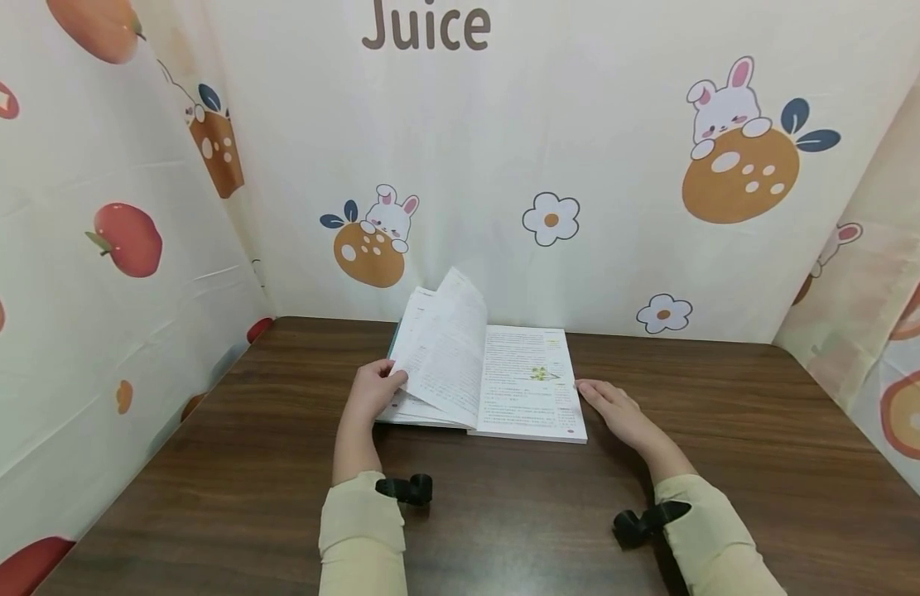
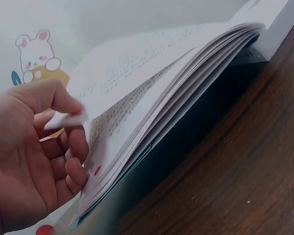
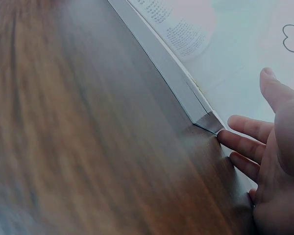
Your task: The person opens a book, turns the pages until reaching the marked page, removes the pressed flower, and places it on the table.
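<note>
An open book (image 1: 527,397) lies on the wooden table, its left-hand pages lifted and fanned in a curve. My left hand (image 1: 372,387) is at the left edge; in the left wrist view the thumb and forefinger of that hand (image 2: 34,142) pinch the corner of a page (image 2: 132,68), with the other fingers curled beneath. A teal cover edge shows under the page stack. Along the book's right edge rests my right hand (image 1: 616,410). In the right wrist view its fingers (image 3: 242,142) are extended, fingertips right at the corner of the book, thumb raised.
A dark brown wooden table (image 1: 504,513) carries the book near its back edge. Behind and at the sides hangs a pale curtain (image 1: 460,149) printed with rabbits, fruit and flowers. Each sleeve has a black strap (image 1: 411,490) with a small device around it.
</note>
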### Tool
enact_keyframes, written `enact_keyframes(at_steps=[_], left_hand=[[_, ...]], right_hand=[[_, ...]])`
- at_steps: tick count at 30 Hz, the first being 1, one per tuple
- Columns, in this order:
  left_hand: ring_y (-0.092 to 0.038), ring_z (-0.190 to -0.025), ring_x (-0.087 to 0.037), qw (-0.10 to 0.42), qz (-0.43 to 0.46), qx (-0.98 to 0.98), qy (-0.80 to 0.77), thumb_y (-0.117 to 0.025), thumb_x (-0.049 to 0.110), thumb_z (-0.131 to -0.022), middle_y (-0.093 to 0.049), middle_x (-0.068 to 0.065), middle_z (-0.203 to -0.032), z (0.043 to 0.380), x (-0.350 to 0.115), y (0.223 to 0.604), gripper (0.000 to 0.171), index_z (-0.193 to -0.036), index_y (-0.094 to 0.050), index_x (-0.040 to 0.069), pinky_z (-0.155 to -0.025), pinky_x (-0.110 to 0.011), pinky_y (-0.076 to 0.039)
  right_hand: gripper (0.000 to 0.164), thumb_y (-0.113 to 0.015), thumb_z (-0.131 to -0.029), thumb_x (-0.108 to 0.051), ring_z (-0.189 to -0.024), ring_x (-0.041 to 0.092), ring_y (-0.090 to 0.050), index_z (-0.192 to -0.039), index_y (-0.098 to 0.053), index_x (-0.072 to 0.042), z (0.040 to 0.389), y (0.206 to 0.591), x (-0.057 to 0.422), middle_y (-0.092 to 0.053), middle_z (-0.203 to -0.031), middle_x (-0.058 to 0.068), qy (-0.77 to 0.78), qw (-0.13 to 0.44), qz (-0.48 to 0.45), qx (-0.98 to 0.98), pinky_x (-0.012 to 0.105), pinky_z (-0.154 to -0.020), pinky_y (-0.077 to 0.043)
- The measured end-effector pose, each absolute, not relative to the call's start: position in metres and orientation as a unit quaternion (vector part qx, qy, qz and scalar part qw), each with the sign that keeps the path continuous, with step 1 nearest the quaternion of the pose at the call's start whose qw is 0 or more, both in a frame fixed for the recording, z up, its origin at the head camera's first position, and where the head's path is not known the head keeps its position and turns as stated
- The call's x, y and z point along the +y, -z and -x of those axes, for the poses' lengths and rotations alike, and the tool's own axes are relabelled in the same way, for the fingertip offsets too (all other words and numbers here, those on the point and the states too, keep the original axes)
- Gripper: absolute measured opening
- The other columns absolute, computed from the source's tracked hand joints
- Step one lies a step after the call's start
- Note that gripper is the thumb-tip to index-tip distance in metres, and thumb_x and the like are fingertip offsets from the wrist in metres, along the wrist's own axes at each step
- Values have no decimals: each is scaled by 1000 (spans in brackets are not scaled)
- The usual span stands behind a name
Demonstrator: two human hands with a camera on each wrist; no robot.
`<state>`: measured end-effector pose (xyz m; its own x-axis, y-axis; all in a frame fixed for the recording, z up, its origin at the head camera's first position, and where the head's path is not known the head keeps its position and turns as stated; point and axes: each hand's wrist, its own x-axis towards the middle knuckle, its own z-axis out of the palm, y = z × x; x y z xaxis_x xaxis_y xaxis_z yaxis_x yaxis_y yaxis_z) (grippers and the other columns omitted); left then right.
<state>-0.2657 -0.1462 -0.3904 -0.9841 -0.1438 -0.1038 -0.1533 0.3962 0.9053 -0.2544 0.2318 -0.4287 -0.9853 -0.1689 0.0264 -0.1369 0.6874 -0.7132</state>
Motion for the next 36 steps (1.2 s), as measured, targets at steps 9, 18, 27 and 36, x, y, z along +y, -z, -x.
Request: enact_keyframes(at_steps=[9, 18, 27, 36], left_hand=[[-50, -77, -20, -1, 95, 819, -565, -50, 46, -92, -55, -5, -78, 266, -147, 393, 43, -87, -62, 5, -70, -31, -38], [-46, -91, -26, 21, 108, 863, -494, -58, 28, -90, -54, -12, -97, 259, -167, 398, 26, -96, -61, 3, -76, -37, -34], [-48, -77, -23, 96, 115, 908, -390, -63, 21, -84, -54, -10, -82, 257, -171, 406, 18, -84, -62, 3, -63, -33, -37], [-47, -80, -26, 91, 118, 918, -366, -67, 18, -80, -52, -12, -83, 257, -165, 404, 20, -86, -55, 3, -64, -34, -37]], right_hand=[[62, -31, -96, -52, -129, 42, -24, -132, -47, -4, 254, 428, 231, -38, -139, 21, 389, 25, 79, 918, 64, -97, -15], [63, -32, -96, -53, -128, 42, -25, -132, -48, -4, 253, 429, 229, -39, -139, 21, 390, 21, 72, 918, 63, -97, -17], [61, -38, -94, -52, -126, 42, -27, -133, -46, -6, 253, 430, 229, -40, -136, 22, 392, 26, 60, 918, 63, -96, -20], [60, -41, -94, -52, -126, 41, -28, -133, -45, -7, 253, 430, 228, -40, -136, 22, 407, 30, 44, 912, 63, -97, -21]])
